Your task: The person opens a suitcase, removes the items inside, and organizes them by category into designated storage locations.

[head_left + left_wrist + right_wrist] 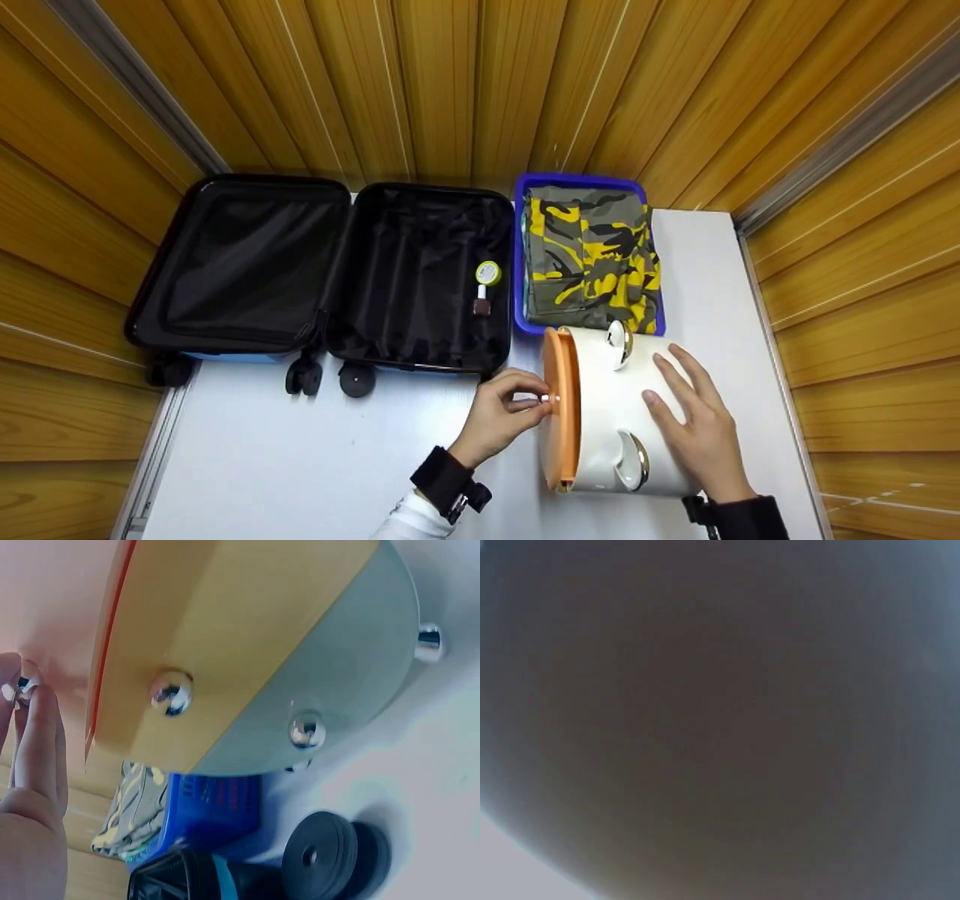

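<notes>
A white rounded drawer box (600, 409) with an orange front (562, 412) stands on the white table. My left hand (504, 411) pinches a small knob (27, 681) on the orange front between thumb and fingers. A narrow gap shows between that front and the white body. In the left wrist view, a yellow panel (217, 637) and a grey-green panel (334, 667) carry other shiny knobs. My right hand (701, 431) rests on top of the white body with spread fingers. The right wrist view is a dark blur.
An open black suitcase (255, 262) lies at the back left. In its right half are a round tin (488, 272) and a small bottle (481, 306) with brown contents. A blue basket (517, 225) behind the box holds folded camouflage clothing (592, 255). Wood-look walls surround the table (322, 465).
</notes>
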Demonstrator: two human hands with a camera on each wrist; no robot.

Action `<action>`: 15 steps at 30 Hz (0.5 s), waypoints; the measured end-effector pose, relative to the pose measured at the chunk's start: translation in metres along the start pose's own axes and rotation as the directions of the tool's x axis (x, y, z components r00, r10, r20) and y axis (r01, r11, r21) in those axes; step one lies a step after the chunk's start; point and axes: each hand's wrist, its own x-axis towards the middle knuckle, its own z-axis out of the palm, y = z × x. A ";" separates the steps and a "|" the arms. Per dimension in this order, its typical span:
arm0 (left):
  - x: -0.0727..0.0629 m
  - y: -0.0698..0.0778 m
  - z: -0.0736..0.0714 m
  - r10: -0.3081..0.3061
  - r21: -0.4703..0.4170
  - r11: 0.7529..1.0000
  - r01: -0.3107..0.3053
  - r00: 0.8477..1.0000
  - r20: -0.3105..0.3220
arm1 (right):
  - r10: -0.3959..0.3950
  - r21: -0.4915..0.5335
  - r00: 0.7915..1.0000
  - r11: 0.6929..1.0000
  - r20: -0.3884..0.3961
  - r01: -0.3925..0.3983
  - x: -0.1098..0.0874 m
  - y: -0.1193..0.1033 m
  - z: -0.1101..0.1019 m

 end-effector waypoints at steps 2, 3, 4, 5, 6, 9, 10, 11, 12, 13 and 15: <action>0.001 -0.001 0.005 -0.002 -0.002 1.000 0.002 1.000 -0.002 | 0.002 0.001 1.000 1.000 -0.001 -0.002 0.000 0.000 0.000; 0.001 -0.002 0.007 -0.006 0.001 1.000 0.006 1.000 -0.003 | 0.002 0.004 1.000 1.000 -0.003 -0.002 0.000 0.000 0.000; 0.002 -0.002 0.009 -0.006 0.001 1.000 0.006 1.000 -0.004 | 0.002 0.007 1.000 1.000 -0.005 -0.002 0.000 0.000 0.000; 0.002 -0.003 0.012 -0.008 0.002 1.000 0.008 1.000 -0.004 | 0.000 0.010 1.000 1.000 -0.008 0.000 0.000 0.000 0.000; 0.002 -0.003 0.014 -0.009 0.002 1.000 0.009 1.000 -0.006 | -0.003 0.011 1.000 1.000 -0.010 0.003 0.000 -0.001 0.000; 0.002 -0.004 0.020 -0.005 0.010 1.000 0.005 1.000 -0.019 | -0.011 0.014 1.000 1.000 -0.017 0.011 0.000 -0.001 0.001; 0.003 -0.004 0.021 -0.001 0.015 1.000 0.001 1.000 -0.026 | -0.012 0.013 1.000 1.000 -0.017 0.013 0.000 -0.001 0.001; 0.002 -0.005 0.023 0.000 0.022 1.000 0.001 0.999 -0.033 | -0.015 0.011 1.000 1.000 -0.018 0.015 0.000 -0.001 0.001; 0.002 -0.005 0.024 0.006 0.028 1.000 -0.004 0.999 -0.041 | -0.015 0.011 1.000 1.000 -0.018 0.015 0.000 -0.001 0.001; 0.002 -0.005 0.024 0.012 0.034 0.999 -0.010 0.999 -0.045 | -0.013 0.010 1.000 1.000 -0.017 0.014 0.000 0.000 0.001; 0.002 -0.006 0.025 0.033 0.049 0.998 -0.031 0.999 -0.040 | -0.013 0.009 1.000 1.000 -0.015 0.014 0.000 0.000 0.001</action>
